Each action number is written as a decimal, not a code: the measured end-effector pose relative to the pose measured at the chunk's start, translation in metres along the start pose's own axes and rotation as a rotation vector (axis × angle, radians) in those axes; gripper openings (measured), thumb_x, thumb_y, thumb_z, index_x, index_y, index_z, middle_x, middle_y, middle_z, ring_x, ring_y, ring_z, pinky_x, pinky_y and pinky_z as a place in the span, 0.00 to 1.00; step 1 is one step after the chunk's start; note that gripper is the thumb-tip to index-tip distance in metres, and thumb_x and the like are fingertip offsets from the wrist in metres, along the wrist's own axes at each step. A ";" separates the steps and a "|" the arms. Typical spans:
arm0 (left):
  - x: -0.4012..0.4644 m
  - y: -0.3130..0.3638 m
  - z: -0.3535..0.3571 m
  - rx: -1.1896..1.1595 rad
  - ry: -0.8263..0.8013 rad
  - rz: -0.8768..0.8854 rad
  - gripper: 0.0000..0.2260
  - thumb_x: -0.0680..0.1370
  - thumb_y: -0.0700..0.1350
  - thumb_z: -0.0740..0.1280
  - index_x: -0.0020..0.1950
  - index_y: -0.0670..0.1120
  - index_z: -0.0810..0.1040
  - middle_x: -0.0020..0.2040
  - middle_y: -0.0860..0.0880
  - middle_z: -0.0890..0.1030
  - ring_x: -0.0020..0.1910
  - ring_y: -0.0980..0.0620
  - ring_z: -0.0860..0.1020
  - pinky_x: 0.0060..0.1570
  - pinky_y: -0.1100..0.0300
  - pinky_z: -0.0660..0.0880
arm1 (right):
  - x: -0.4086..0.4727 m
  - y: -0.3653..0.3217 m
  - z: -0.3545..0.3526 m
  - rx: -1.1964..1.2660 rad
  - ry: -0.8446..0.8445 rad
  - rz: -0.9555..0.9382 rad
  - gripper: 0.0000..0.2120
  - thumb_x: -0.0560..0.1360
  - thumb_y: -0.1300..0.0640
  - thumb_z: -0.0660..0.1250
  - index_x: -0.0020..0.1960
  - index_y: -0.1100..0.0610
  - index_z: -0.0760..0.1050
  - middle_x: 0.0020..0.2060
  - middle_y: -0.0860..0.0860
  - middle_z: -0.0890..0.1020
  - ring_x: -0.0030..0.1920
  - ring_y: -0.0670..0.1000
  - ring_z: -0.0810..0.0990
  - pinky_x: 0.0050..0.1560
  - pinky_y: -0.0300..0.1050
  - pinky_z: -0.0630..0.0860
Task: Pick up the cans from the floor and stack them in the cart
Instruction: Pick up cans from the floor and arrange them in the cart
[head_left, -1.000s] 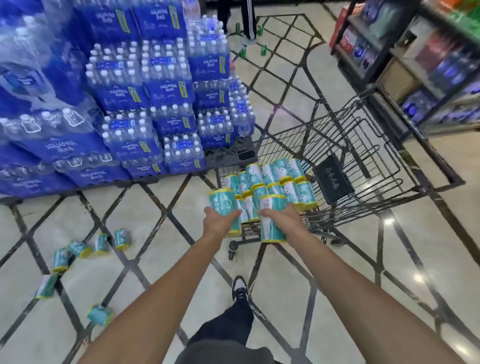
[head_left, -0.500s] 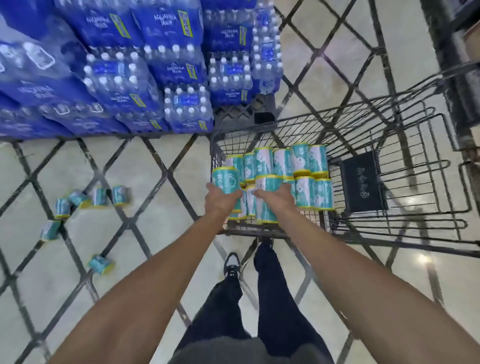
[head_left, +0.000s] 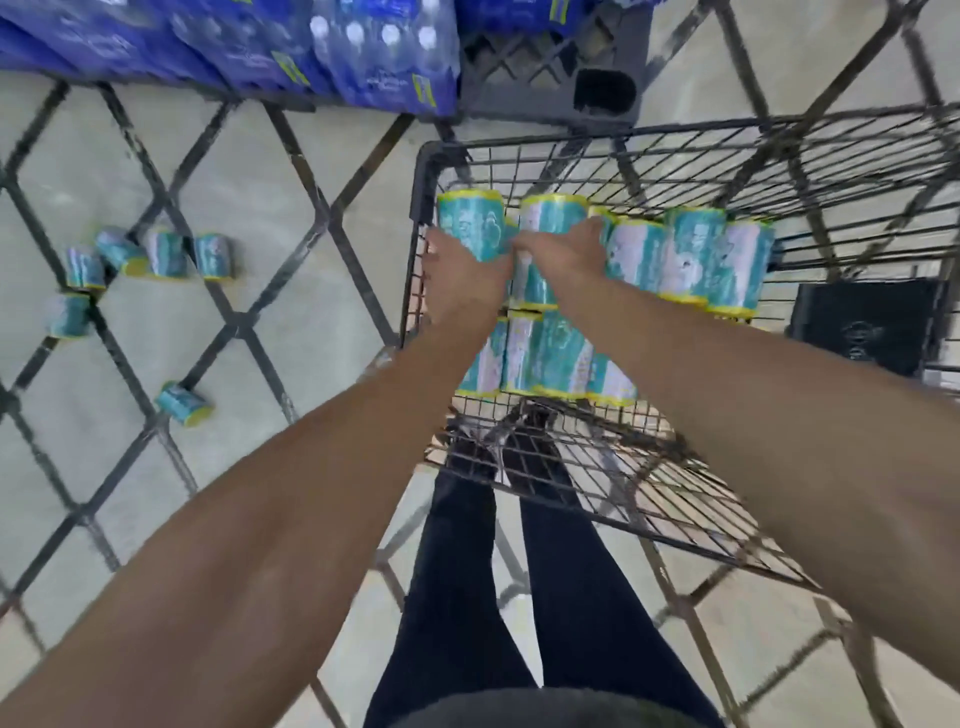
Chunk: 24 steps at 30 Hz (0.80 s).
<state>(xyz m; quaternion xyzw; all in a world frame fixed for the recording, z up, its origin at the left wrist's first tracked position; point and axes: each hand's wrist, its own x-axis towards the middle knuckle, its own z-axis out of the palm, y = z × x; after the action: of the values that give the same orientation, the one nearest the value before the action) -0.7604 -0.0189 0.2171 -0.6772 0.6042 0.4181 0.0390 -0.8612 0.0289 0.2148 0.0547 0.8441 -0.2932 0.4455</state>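
Inside the black wire cart (head_left: 423, 171), teal cans with yellow rims stand stacked in two layers (head_left: 691, 260). My left hand (head_left: 460, 275) grips one teal can (head_left: 467, 223) at the cart's near-left corner, on the upper layer. My right hand (head_left: 563, 254) grips a second can (head_left: 553, 215) right beside it. Several more teal cans lie on the floor at the left (head_left: 161, 254), with one apart from them and nearer to me (head_left: 182, 404).
Blue shrink-wrapped water-bottle packs (head_left: 363, 47) on a dark pallet (head_left: 550, 67) stand beyond the cart. A black child-seat flap (head_left: 867, 327) hangs in the cart at the right. My legs in dark trousers (head_left: 498, 571) are under the cart's near end.
Both hands have carried their cans forward over the cart's edge and down onto the upper layer of the stack. The view has tilted further down and closer.
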 end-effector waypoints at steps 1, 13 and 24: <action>0.002 -0.001 0.006 0.004 0.018 -0.007 0.43 0.67 0.64 0.72 0.73 0.45 0.60 0.63 0.39 0.74 0.60 0.38 0.77 0.58 0.43 0.76 | 0.008 0.001 0.001 -0.003 0.005 0.008 0.56 0.67 0.47 0.79 0.81 0.60 0.49 0.75 0.58 0.67 0.72 0.58 0.71 0.69 0.51 0.71; 0.005 -0.007 0.014 0.132 0.101 0.104 0.25 0.77 0.43 0.66 0.73 0.43 0.64 0.66 0.40 0.71 0.63 0.38 0.74 0.59 0.43 0.75 | 0.020 0.023 0.008 -0.143 -0.029 -0.046 0.34 0.72 0.53 0.74 0.73 0.58 0.62 0.68 0.58 0.70 0.66 0.61 0.73 0.56 0.51 0.75; -0.085 -0.005 -0.072 0.496 -0.003 0.409 0.20 0.78 0.46 0.63 0.69 0.43 0.69 0.62 0.40 0.74 0.59 0.38 0.75 0.55 0.44 0.75 | -0.092 0.020 -0.054 -0.655 -0.094 -0.450 0.25 0.80 0.49 0.63 0.75 0.55 0.65 0.68 0.58 0.71 0.59 0.62 0.78 0.53 0.55 0.79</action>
<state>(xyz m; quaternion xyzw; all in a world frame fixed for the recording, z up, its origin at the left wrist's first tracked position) -0.7113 0.0090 0.3137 -0.5110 0.8112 0.2583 0.1192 -0.8375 0.0902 0.3014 -0.2900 0.8626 -0.1012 0.4019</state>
